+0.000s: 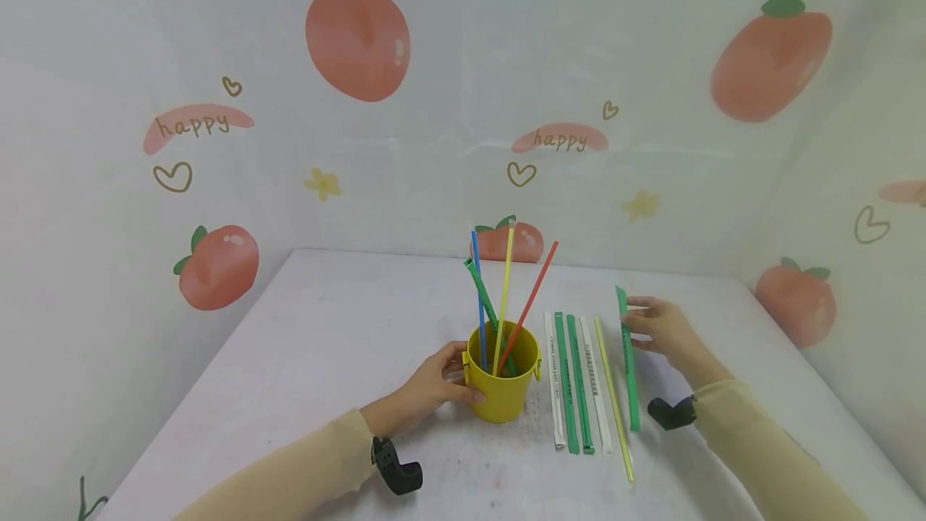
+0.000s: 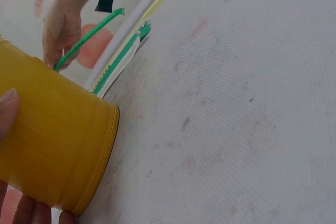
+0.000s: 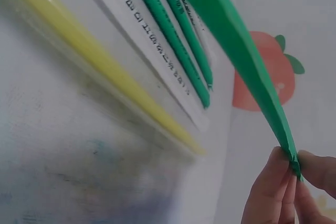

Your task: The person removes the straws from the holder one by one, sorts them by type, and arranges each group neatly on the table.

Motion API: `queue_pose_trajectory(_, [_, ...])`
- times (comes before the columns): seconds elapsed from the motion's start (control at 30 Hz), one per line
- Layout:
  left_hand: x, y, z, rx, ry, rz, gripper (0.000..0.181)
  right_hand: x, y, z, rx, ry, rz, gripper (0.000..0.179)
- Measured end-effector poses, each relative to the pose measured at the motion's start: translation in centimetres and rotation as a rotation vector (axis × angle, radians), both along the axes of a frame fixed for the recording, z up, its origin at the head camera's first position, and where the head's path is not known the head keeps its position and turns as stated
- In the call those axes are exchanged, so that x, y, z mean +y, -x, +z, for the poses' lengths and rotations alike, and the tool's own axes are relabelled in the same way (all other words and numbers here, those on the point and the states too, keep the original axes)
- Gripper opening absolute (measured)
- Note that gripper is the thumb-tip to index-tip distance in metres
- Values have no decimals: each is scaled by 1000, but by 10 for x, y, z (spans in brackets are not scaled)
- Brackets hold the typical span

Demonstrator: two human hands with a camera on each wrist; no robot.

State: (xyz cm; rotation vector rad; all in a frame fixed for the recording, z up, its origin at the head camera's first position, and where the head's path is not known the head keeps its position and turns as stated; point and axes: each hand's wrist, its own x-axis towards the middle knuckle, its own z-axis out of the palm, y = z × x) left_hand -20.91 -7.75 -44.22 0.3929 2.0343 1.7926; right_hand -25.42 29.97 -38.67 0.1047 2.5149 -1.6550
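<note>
My left hand [image 1: 434, 380] grips a small yellow bucket [image 1: 499, 402] from its left side, thumb on the front wall. Out of the bucket stick a blue straw [image 1: 475, 252], a green paper-wrapped straw [image 1: 490, 314], a yellow straw [image 1: 507, 276] and a red straw [image 1: 533, 294]. On the right, my right hand [image 1: 665, 332] pinches another green paper-wrapped straw [image 1: 630, 380] near its far end. In the right wrist view, thumb and fingertips meet on the crimped tip of that green straw [image 3: 257, 72], which slants above the other straws.
Between bucket and right hand lies a row of straws: a white-wrapped straw [image 1: 553, 384], two green-wrapped ones [image 1: 566, 384], another white-wrapped straw [image 1: 594, 384] and a yellow straw [image 1: 614, 400]. They rest on a white tabletop [image 1: 340, 344], backed by a printed fabric curtain [image 1: 463, 103].
</note>
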Motion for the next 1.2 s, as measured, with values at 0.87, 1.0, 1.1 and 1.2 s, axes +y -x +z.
queue_pose_trajectory(0.87, [0, 2, -2, 5, 3, -5, 69, 5, 9, -40, -178, -143, -37, 56])
queue_pose_trajectory(1.0, [0, 1, -1, 10, 4, -4, 69, 3, 9, -42, -178, -136, -23, 55])
queue_pose_trajectory(1.1, [1, 1, 1, 15, 7, -4, 69, 3, 8, -43, -184, -121, -16, 55])
queue_pose_trajectory(1.2, [1, 0, 1, 16, 3, -5, 69, 2, 8, -45, -203, -104, -29, 55])
